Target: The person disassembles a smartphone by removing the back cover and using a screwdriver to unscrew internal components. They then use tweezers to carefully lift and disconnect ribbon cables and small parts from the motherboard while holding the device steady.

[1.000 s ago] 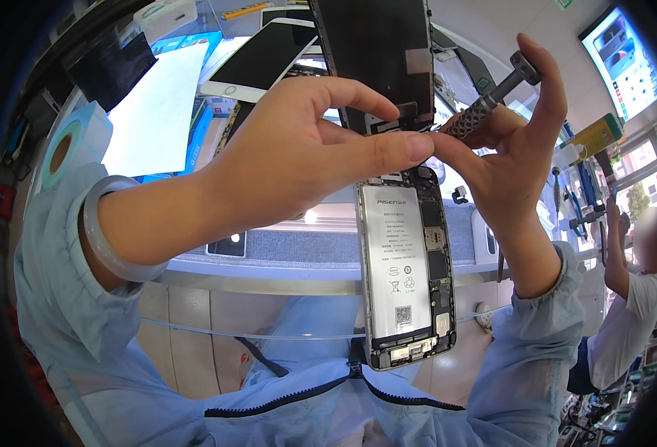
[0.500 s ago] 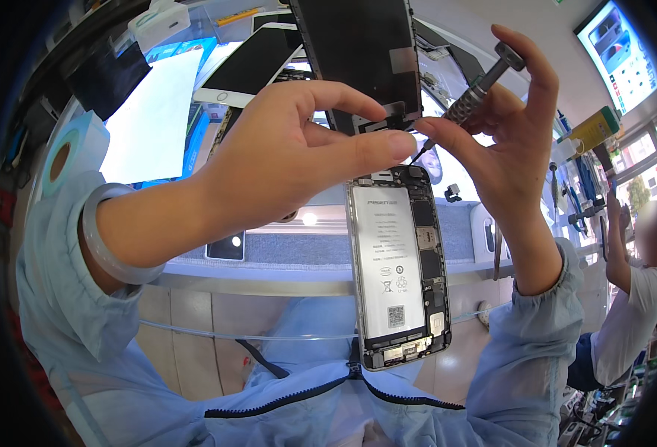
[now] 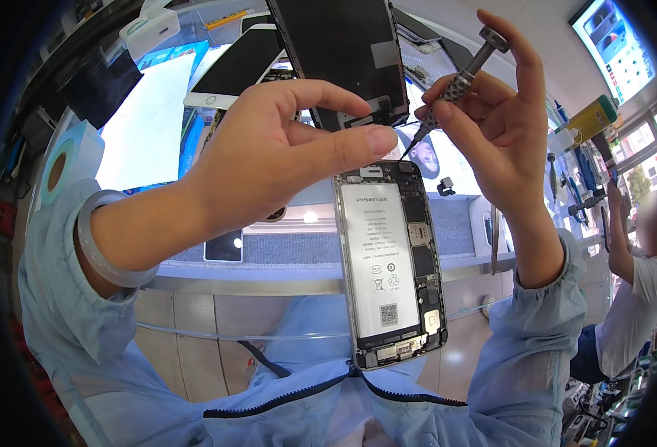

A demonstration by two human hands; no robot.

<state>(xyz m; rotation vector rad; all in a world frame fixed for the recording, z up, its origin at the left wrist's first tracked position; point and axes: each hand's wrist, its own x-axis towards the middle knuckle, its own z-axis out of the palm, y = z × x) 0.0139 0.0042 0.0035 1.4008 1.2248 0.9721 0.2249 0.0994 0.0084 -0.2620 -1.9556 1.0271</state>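
Note:
An opened smartphone (image 3: 377, 261) stretches below my hands, with a large white battery on its left and dark circuit parts on its right. Its detached-looking dark screen assembly (image 3: 343, 52) stands tilted beyond the top end. My left hand (image 3: 291, 149) is at that upper end, thumb and index finger around the place where screen and body meet; its other fingers are mostly hidden. A slim metal screwdriver (image 3: 458, 86) with a knurled handle is pinched in my right hand (image 3: 507, 123), a finger over its cap. Its tip reaches the phone's top edge, near the right corner.
A white-fronted phone (image 3: 235, 67) and a bright white sheet (image 3: 146, 123) lie at the left. Nearby stands a roll of tape (image 3: 68, 160). A small black part (image 3: 446, 186) sits right of the opened phone. Another person (image 3: 637, 290) is at the far right.
My right thumb has shifted on the screwdriver's handle, showing more of its shaft. The opened phone and both hands appear slightly farther left, along with a small shift of the whole view.

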